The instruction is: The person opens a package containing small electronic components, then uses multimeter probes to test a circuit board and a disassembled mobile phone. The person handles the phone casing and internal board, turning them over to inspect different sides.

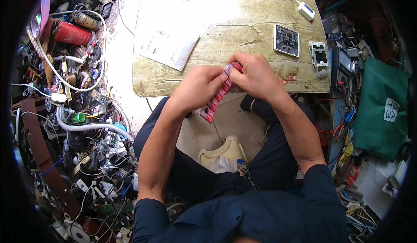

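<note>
Both hands meet at the near edge of the table [243, 39], pinching a narrow red printed strip [212, 107], which looks like a flat package or card. My left hand [196, 88] grips it along its upper part, thumb and fingers pressed together. At its top end, my right hand [257, 77] is closed round the strip, close beside the left fingertips. The strip's lower end hangs down in front of the table edge, over my lap. Fingers cover much of its upper half, so whether it is torn or opened there cannot be told.
A white plastic mailing bag [169, 47] lies at the left of the table. To the right are a square electrical plate [286, 40], a white frame [320, 59] and a white cabled box [306, 11]. Heaped parts [87, 156] flank the left; a green bag [380, 108] hangs right.
</note>
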Motion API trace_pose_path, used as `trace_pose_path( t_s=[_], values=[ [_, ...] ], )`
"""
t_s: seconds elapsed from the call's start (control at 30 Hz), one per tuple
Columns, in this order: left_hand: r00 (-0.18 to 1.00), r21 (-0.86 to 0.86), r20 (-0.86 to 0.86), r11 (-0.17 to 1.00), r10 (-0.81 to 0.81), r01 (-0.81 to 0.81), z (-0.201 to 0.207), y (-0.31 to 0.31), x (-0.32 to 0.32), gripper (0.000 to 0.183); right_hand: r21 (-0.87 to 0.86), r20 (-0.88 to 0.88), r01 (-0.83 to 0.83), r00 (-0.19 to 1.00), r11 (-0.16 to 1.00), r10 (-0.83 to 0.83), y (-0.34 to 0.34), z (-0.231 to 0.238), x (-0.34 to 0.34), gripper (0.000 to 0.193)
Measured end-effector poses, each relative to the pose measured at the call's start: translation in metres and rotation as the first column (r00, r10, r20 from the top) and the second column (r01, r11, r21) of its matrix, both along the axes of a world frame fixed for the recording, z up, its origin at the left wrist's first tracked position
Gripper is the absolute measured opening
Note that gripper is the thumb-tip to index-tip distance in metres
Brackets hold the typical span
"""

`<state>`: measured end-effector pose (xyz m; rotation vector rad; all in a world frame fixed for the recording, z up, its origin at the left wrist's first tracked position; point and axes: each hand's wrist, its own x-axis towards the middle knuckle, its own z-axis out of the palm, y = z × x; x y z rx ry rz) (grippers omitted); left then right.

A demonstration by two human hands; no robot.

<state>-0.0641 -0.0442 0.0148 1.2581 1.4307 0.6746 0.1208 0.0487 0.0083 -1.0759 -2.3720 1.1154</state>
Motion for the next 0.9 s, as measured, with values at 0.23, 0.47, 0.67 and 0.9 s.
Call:
trace_pose_path(
  t_s=[0.23,0.47,0.67,0.9],
  values=[
    [0.981,0.283,-0.149,0.956,0.122,-0.076,-0.001,0.006,0.0,0.017,0.264,-0.131,0.093,0.99,0.96,-0.059,-0.005,0.004,-0.014,0.014],
    [0.97,0.294,-0.184,0.951,0.157,-0.098,0.003,-0.001,0.0,0.017,-0.251,-0.247,-0.15,0.965,0.956,0.087,0.02,0.01,0.011,0.027],
    [0.958,0.384,-0.24,0.922,0.155,-0.053,-0.002,-0.001,-0.007,0.018,-0.459,-0.248,-0.22,0.962,0.861,0.113,0.022,0.016,0.012,0.028],
    [0.971,0.277,-0.238,0.955,-0.039,0.107,0.01,0.0,-0.024,0.019,-0.606,-0.259,-0.258,0.958,0.752,0.12,0.021,0.018,0.011,0.026]
  ],
)
